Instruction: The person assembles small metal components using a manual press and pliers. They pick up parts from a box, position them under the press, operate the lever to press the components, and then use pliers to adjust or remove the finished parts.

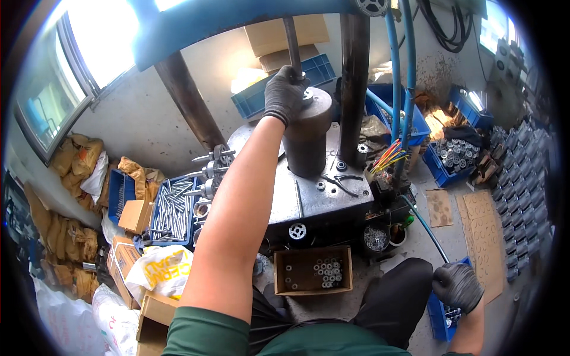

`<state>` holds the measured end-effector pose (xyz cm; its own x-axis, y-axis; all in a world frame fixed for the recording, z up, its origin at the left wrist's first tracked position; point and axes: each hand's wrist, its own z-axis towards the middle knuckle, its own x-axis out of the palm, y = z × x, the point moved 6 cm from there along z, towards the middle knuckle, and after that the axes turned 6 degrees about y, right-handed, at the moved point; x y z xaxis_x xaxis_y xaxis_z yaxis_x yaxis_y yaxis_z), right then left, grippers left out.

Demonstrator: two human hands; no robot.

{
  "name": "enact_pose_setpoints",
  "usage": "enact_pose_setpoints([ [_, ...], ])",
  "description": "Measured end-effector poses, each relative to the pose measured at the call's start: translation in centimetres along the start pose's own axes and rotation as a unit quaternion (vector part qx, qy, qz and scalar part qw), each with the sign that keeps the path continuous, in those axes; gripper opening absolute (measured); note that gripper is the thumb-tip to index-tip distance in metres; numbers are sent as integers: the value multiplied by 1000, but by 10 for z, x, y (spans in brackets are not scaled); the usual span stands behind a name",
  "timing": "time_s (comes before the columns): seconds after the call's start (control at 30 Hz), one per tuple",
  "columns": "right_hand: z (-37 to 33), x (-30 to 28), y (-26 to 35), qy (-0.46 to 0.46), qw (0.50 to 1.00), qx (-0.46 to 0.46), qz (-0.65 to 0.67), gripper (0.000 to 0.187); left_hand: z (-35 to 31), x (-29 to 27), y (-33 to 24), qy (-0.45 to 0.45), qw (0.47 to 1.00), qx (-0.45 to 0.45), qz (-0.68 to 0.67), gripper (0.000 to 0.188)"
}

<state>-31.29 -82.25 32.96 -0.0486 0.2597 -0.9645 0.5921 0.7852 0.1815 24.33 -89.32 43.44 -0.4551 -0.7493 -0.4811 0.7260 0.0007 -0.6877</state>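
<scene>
Head cam: person's L hand, in a dark grey knit glove, is at the top of a thick dark grey steel cylinder, fingers curled in by the lower end of a dark upright metal rod; can't tell if they grasp the rod or a smaller pc., as the hand covers the spot. A small round silver metal ring sits on the cyl.'s top face, just beside the fingers. R hand, same type glove, is low on the R, fingers clenched round the end of a slim blue-grey metal lever, nr a blue plastic bin w/ metal pcs. in it. Cyl. stands upright on a scuffed grey steel press bed, w/ dark metal pliers and a thin steel pin lying nr its base. Below the bed's front: open brown cardboard box w/ silver ring pcs., mostly on its R side. Off to the L, a blue plastic tray full of loose silver metal shafts.
</scene>
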Motion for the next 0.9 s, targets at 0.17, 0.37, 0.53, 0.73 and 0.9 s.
enact_pose_setpoints([
  [0.17,0,-2,-1,-7,1000,3,7,16,-1,-5,-7,4,1000,-1,19,26],
  [0.37,12,-39,1,-72,997,14,30,21,2,-4,-4,12,1000,12,19,26],
  [0.53,15,-48,2,-90,995,8,50,21,5,-3,4,40,998,-5,-48,29],
  [0.73,7,-18,-1,-30,1000,-3,6,14,2,-5,7,58,958,-38,-278,31],
  [0.9,6,-10,-4,-9,1000,-12,-22,11,6,-3,18,64,938,-15,-340,31],
])
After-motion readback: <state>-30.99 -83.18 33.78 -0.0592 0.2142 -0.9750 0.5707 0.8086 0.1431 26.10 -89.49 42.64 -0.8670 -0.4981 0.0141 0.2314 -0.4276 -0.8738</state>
